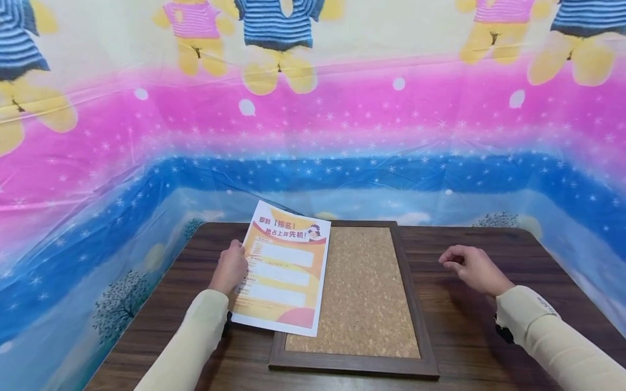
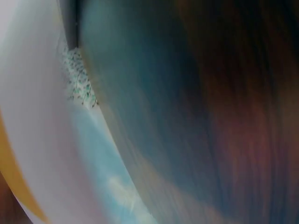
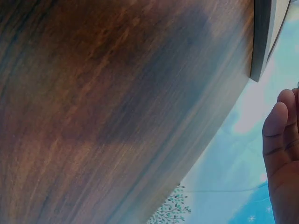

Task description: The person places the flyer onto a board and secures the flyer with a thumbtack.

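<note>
In the head view my left hand (image 1: 232,267) grips the left edge of a printed paper sheet (image 1: 286,271) with orange and yellow patterns, white boxes and Chinese text. The sheet tilts above the left part of a cork board (image 1: 367,293) in a brown frame, hiding some of it. Up close, the left wrist view shows the sheet (image 2: 37,93) blurred, and the left hand is out of sight there. Right of the board, my right hand (image 1: 475,267) hovers with loosely bent fingers. In the right wrist view, part of the right hand (image 3: 282,154) shows, with no object visible in it.
The cork board lies on a dark wood-grain table (image 1: 469,336). Behind and around the table hangs a patterned cloth (image 1: 342,119) in pink and blue with snowflakes and bears. The table's left edge runs close to the left arm.
</note>
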`<move>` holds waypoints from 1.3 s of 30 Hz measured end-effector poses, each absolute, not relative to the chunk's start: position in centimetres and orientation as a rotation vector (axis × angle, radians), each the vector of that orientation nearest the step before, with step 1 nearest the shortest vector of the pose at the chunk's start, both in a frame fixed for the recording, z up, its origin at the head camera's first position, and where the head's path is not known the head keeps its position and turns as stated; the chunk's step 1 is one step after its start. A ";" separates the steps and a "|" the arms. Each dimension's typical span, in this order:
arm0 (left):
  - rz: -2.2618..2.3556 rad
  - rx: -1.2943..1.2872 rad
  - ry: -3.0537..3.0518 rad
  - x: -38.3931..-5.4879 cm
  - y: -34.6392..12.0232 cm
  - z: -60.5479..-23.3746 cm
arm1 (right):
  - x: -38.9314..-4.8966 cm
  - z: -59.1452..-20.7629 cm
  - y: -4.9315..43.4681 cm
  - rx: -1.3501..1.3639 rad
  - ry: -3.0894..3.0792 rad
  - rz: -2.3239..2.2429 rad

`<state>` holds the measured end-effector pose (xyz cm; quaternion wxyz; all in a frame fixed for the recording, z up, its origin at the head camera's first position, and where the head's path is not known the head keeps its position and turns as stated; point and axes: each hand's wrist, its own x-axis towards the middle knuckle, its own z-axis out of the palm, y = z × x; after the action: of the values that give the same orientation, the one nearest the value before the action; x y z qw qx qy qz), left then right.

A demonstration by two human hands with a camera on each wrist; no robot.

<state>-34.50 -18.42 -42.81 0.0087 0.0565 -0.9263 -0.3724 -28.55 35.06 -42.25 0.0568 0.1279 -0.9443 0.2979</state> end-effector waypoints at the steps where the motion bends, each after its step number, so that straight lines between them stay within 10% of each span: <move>1: -1.165 0.183 -2.904 -34.5 -18.1 -42.9 | -28.6 -42.2 35.0 0.384 -2.864 0.903; 39: -0.918 0.172 -3.183 -33.7 -13.2 -42.6 | -28.8 -42.1 34.8 0.404 -2.861 0.925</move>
<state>-33.75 -13.23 -42.62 -0.0878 0.0518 -0.9558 -0.2757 -28.78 34.76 -42.15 0.0538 0.1331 -0.9416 0.3045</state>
